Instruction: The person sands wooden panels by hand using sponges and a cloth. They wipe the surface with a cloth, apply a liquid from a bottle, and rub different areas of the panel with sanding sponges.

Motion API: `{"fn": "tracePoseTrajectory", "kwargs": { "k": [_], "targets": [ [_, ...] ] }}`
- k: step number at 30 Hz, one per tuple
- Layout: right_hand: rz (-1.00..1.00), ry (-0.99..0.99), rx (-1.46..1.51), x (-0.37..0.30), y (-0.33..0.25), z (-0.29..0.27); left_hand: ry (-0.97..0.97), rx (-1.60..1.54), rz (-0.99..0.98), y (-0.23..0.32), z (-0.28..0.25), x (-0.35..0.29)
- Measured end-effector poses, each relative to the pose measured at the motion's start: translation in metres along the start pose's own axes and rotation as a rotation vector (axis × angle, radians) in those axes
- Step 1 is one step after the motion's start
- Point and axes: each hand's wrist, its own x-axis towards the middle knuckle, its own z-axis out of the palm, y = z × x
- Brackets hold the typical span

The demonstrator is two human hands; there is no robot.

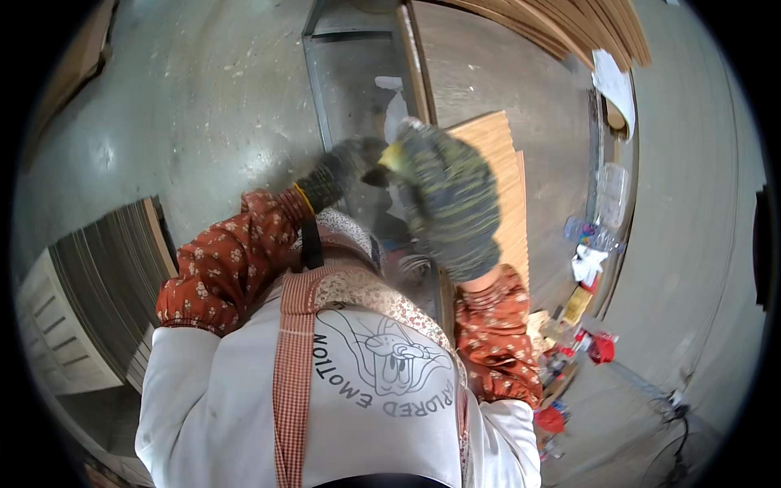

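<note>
My left hand [358,159], in a dark knit glove with a yellow cuff edge, reaches in from the left and is smeared by motion. Its fingers point at my right hand [451,203], and I cannot tell whether the two touch. The right hand wears a grey-green striped knit glove and is raised with its fingers curled. A small yellow patch [392,157] shows at its finger side; whether that is glove or a held thing is unclear. Beneath the hands stand a grey metal frame [317,89] and a wooden strip [419,69].
A light wood panel [511,191] lies right of my right hand. Stacked boards [106,285] stand at the left, and long wooden strips [561,24] lie at the far right. Plastic bottles [598,236], a red item [602,348] and a fan [679,455] line the right side.
</note>
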Motion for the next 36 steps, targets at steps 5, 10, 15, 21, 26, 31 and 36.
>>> {"fn": "tracePoseTrajectory", "kwargs": {
  "k": [5,10,15,21,26,31,36],
  "targets": [
    [0.18,-0.032,-0.017,-0.073,-0.016,0.005,0.068,0.294,0.185,0.044,-0.035,0.021],
    [0.439,0.161,-0.072,-0.206,-0.037,-0.006,-0.041,-0.445,-0.098,0.061,-0.052,0.035],
    [0.985,0.434,-0.275,-0.311,-0.082,-0.01,-0.175,0.36,0.175,0.07,-0.07,0.064],
    [1.554,0.874,-0.096,-0.335,-0.087,0.003,-0.45,0.786,0.34,0.112,-0.061,0.112],
    [1.408,1.167,0.006,-0.294,-0.069,0.03,-0.643,0.604,0.273,0.095,-0.075,0.142],
    [1.464,1.065,-0.162,-0.218,-0.074,0.053,-0.737,0.522,-0.053,0.127,-0.058,0.144],
    [1.015,0.684,-0.246,-0.09,-0.085,0.084,-0.802,0.928,0.936,0.098,-0.075,0.163]
  ]
}}
